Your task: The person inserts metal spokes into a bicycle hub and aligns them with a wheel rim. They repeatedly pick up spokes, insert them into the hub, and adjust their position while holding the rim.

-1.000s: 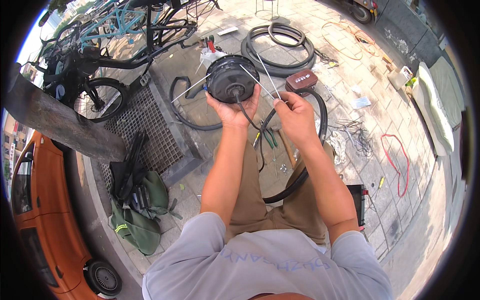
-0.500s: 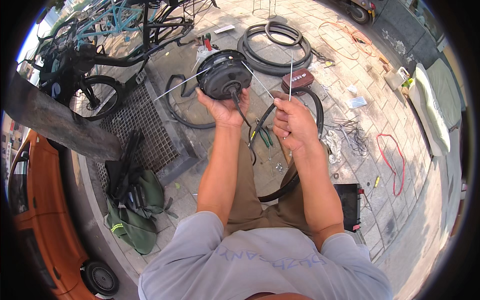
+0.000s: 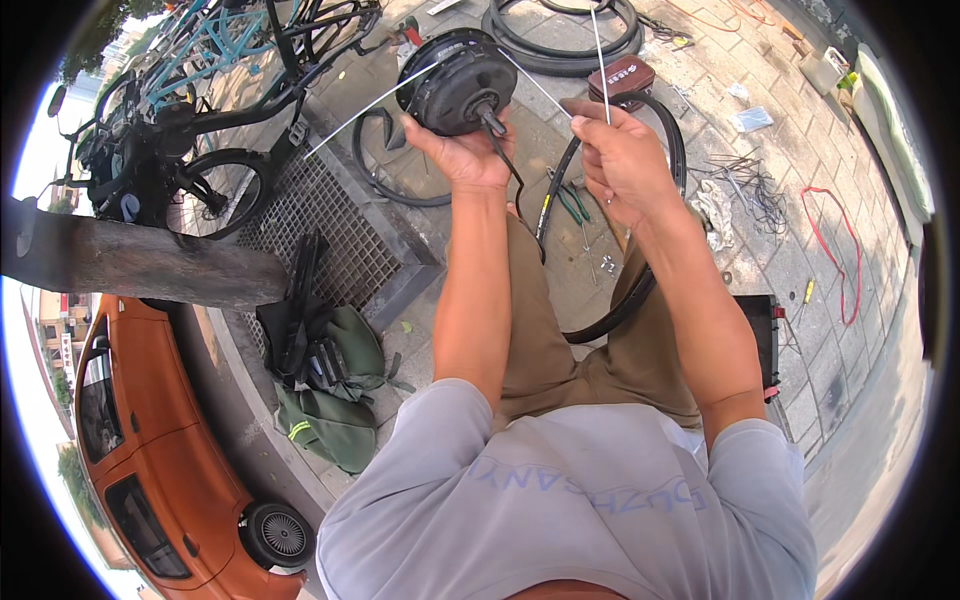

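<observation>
My left hand [image 3: 462,152] holds up a round black hub motor [image 3: 455,80] from below, its axle and a black cable pointing toward me. Thin silver spokes [image 3: 360,103] stick out of the hub to the left and right. My right hand [image 3: 622,160] pinches another thin silver spoke [image 3: 599,50] that stands nearly upright, just right of the hub. A black wheel rim [image 3: 640,290] leans across my lap, under both forearms.
Black tyres [image 3: 560,50] and a dark red box [image 3: 620,75] lie on the paving ahead. Pliers [image 3: 572,203], loose spokes [image 3: 750,180] and a red cable [image 3: 835,250] lie at right. Bicycles [image 3: 200,100], a metal grate [image 3: 320,220], a green bag [image 3: 330,400], a tree trunk [image 3: 140,265] and an orange car [image 3: 130,440] are at left.
Both hands have risen, lifting the hub motor closer to the camera. My right hand now holds its spoke more upright beside the hub.
</observation>
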Motion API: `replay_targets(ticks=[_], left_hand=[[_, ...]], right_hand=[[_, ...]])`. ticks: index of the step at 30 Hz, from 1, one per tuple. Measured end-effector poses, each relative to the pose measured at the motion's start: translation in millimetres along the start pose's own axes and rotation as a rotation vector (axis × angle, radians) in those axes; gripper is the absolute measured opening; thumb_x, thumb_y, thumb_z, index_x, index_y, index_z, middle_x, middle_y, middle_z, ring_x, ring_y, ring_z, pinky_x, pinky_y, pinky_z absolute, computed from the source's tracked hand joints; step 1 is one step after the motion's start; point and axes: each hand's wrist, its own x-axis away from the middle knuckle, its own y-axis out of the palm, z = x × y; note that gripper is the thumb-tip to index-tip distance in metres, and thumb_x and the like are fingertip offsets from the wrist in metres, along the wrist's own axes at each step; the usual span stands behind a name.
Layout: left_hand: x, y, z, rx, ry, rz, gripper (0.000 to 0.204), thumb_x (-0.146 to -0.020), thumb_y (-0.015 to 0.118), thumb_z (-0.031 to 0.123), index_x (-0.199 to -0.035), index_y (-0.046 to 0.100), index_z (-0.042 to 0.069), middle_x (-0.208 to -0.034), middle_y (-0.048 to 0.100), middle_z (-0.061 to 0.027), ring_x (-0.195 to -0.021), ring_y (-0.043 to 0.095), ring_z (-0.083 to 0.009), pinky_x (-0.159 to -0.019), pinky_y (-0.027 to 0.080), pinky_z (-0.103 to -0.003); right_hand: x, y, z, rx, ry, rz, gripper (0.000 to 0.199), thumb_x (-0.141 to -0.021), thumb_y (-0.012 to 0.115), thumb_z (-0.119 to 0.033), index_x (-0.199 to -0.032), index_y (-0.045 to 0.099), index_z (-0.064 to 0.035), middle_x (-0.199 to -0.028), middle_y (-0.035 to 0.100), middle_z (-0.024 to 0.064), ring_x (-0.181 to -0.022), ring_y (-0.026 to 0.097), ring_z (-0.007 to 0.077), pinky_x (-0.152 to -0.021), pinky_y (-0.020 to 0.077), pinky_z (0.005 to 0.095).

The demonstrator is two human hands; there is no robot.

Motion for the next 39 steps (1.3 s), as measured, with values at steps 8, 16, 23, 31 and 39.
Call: replay_targets(ticks=[8,16,23,31,39], left_hand=[[-18,-10,-6,0.084,-0.004,-0.117,0.109,-0.065,0.058,0.099,-0.137,0.061,0.018,-0.126,0.068,-0.0067,-0.100,0.069,-0.0334,-0.052,0.054,-0.028],[-32,-29,0,0.002,0.154,-0.181,0.119,-0.059,0.060,0.103,-0.137,0.060,0.013,-0.124,0.069,-0.0111,-0.098,0.069,-0.0329,-0.054,0.057,-0.032],[-27,-36,1,-0.014,0.028,-0.212,0.107,-0.070,0.055,0.097,-0.138,0.059,0.013,-0.127,0.066,-0.0121,-0.099,0.066,-0.0317,-0.067,0.051,-0.038],[-10,-10,-8,0.028,-0.079,-0.186,0.110,-0.063,0.060,0.099,-0.132,0.063,0.015,-0.123,0.069,-0.0103,-0.103,0.068,-0.0299,-0.056,0.056,-0.034],[-2,5,-26,0.032,0.033,0.030,0.100,-0.081,0.049,0.094,-0.133,0.063,0.010,-0.124,0.070,-0.0103,-0.101,0.069,-0.0279,-0.075,0.062,-0.041]], right_hand=[[-8,-7,-3,-0.308,0.226,-0.148,0.033,-0.103,0.059,-0.014,-0.129,0.072,0.0022,-0.078,0.066,-0.0041,-0.062,0.057,0.0079,-0.061,0.0492,0.0260],[34,49,-13,0.410,-0.427,0.140,0.034,-0.095,0.057,-0.018,-0.118,0.075,-0.0008,-0.089,0.073,0.0247,-0.079,0.072,0.0331,-0.079,0.0557,0.0439],[-14,-5,3,0.343,-0.598,-0.014,0.038,-0.100,0.056,-0.014,-0.133,0.070,-0.0023,-0.098,0.079,0.0133,-0.080,0.071,0.0104,-0.072,0.0555,0.0310],[-23,-4,34,0.003,-0.241,0.010,0.032,-0.104,0.058,-0.013,-0.129,0.071,0.0017,-0.097,0.074,0.0003,-0.082,0.064,0.0060,-0.074,0.0525,0.0253],[-13,63,17,-0.538,-0.059,0.132,0.022,-0.105,0.054,-0.009,-0.120,0.064,0.0043,-0.091,0.070,0.0069,-0.074,0.064,0.0113,-0.064,0.0522,0.0272]])
